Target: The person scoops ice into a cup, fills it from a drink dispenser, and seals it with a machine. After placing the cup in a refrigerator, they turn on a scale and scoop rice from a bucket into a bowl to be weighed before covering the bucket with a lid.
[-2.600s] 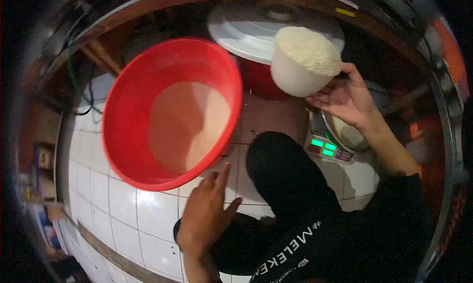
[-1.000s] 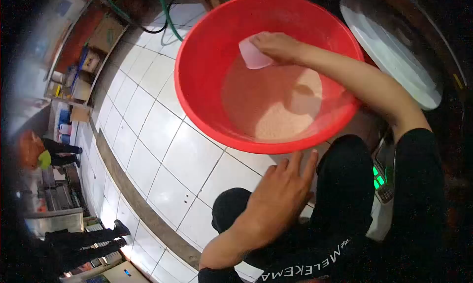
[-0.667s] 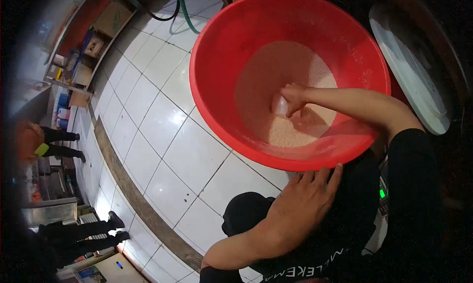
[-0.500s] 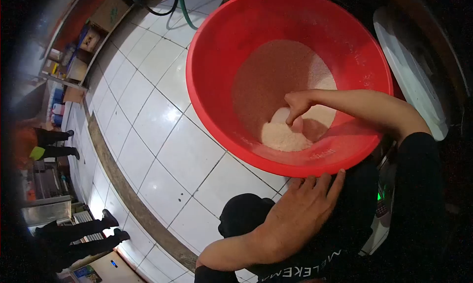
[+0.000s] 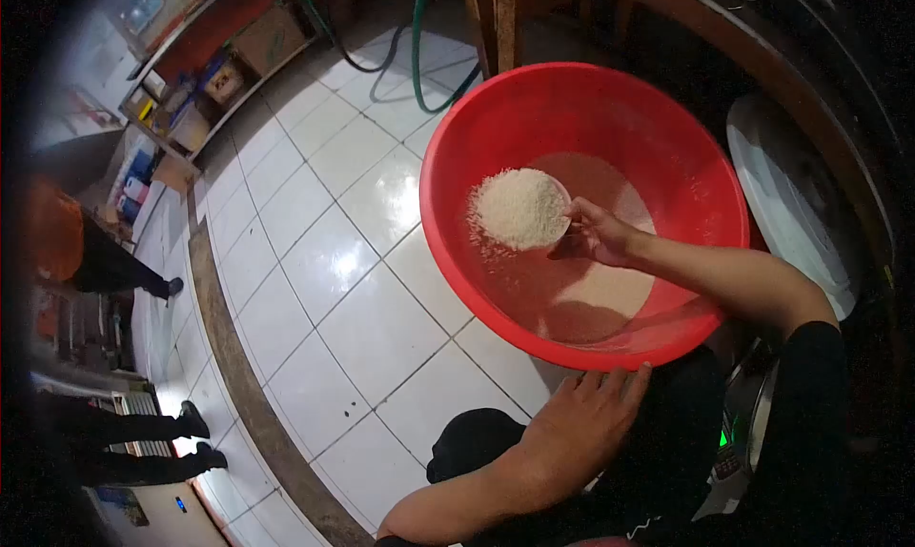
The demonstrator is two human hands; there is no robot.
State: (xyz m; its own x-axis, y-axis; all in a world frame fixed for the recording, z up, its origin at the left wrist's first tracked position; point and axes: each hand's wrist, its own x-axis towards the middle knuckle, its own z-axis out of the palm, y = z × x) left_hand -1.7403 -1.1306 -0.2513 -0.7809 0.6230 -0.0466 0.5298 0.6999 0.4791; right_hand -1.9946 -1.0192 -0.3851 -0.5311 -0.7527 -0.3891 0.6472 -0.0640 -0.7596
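A large red basin (image 5: 448, 252) stands in front of me, with brown and pale powdery or grainy material (image 5: 610, 294) in its bottom. My right hand (image 5: 599, 234) is closed on the edge of a small whitish bowl (image 5: 564, 192), most of which is hidden under its load. Pale grains (image 5: 518, 209) are heaped high in it, and some spill off its left side over the basin. At the basin's near rim, my left hand (image 5: 586, 418) lies with its fingers stretched out, fingertips touching the rim.
A white oval lid or tray (image 5: 786, 204) leans right of the basin. A device with a green-lit display (image 5: 724, 439) sits by my leg. Green hose (image 5: 419, 51) lies behind. At left are two people's legs (image 5: 143, 428) and a loaded shelf (image 5: 224, 80).
My right hand has lifted the bowl from the material, up and leftward, now heaped with pale grains. The left hand stays at the rim. The view has shifted, so the basin appears lower.
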